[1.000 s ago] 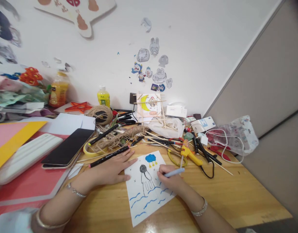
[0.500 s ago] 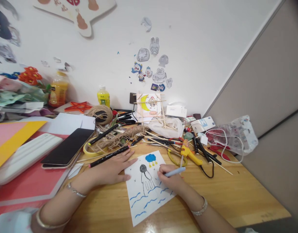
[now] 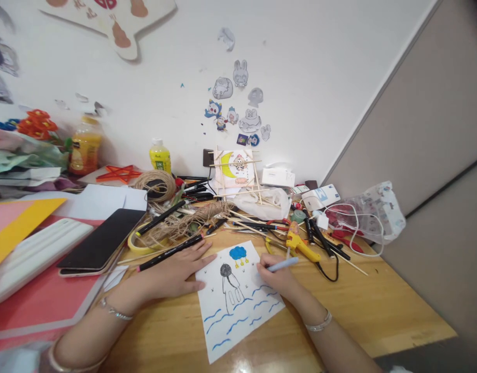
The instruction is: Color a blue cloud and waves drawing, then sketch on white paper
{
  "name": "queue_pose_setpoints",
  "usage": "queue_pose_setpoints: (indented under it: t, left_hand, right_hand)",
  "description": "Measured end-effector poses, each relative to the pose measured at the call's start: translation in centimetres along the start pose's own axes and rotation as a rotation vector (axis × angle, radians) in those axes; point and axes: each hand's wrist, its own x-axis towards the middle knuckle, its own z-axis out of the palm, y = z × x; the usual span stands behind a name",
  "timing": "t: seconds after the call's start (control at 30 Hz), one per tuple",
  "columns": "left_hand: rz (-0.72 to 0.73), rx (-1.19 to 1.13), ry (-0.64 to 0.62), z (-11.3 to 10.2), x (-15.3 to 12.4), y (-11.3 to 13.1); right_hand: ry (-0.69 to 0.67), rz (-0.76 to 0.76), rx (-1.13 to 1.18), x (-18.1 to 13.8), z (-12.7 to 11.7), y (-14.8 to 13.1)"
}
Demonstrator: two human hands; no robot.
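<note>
A sheet of white paper [image 3: 238, 339] lies tilted on the wooden table, with a drawing of a dark-haired figure, a blue cloud with yellow stars, small bird-like marks and blue waves. My left hand [image 3: 180, 272] rests flat with fingers spread, its fingertips and thumb on the paper's left edge. In my right hand [image 3: 277, 275] is a light blue pen [image 3: 284, 263], gripped over the paper's right edge; its tip is hidden behind the fingers. A black marker [image 3: 170, 252] lies just beyond my left hand.
Beyond the paper sit a yellow hot glue gun [image 3: 303, 243], twine [image 3: 199, 217], sticks and several markers. At left are a black phone [image 3: 102, 241], a white case [image 3: 40, 259] and coloured sheets. Bottles [image 3: 159, 155] and a framed moon picture [image 3: 236, 168] stand by the wall.
My right hand with the pen has shifted slightly toward the paper's right edge, showing more of the waves and small marks. My left hand stays on the paper. The view has turned slightly right.
</note>
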Motion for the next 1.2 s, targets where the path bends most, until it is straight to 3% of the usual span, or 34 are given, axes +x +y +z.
queue_pose_setpoints:
  t: [1.2]
  left_hand:
    - [0.012, 0.016, 0.045, 0.66, 0.13, -0.59]
  right_hand:
    - [0.009, -0.016, -0.071, 0.27, 0.38, 0.25]
